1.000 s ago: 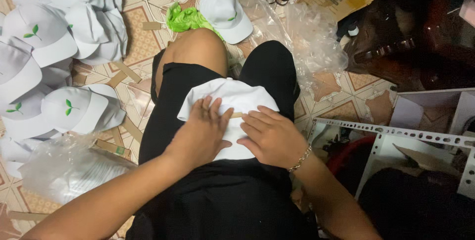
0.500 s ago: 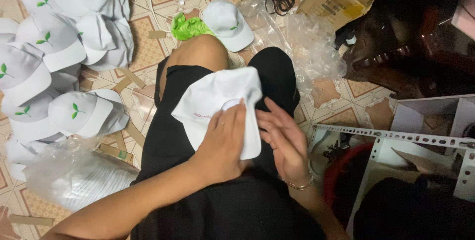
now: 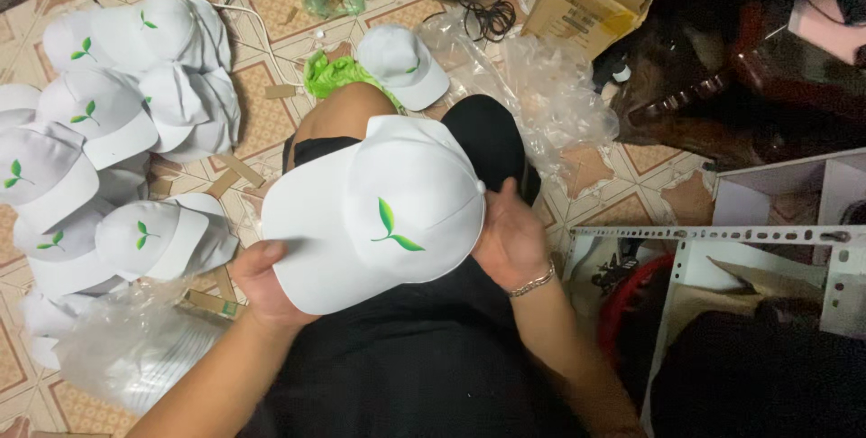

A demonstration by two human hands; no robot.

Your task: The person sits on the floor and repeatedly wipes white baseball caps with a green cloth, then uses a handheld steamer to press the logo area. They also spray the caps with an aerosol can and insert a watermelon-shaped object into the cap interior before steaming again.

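A white fabric baseball cap with a green leaf emblem (image 3: 379, 221) sits at the centre, over the lap in black cloth. The left hand (image 3: 262, 285) grasps its brim edge at 8 o'clock; the right hand (image 3: 512, 238), wearing a silver chain bracelet (image 3: 532, 281), grips the crown at 3 o'clock. A pile of matching white caps (image 3: 99, 122) lies at 10 o'clock, crumpled clear plastic bags (image 3: 550, 86) at 1 o'clock.

Cap (image 3: 379, 212) over lap, between left hand (image 3: 262, 285) and right hand (image 3: 514, 239); cap pile (image 3: 108, 149) left on floor; cardboard box (image 3: 586, 5) beyond, right.
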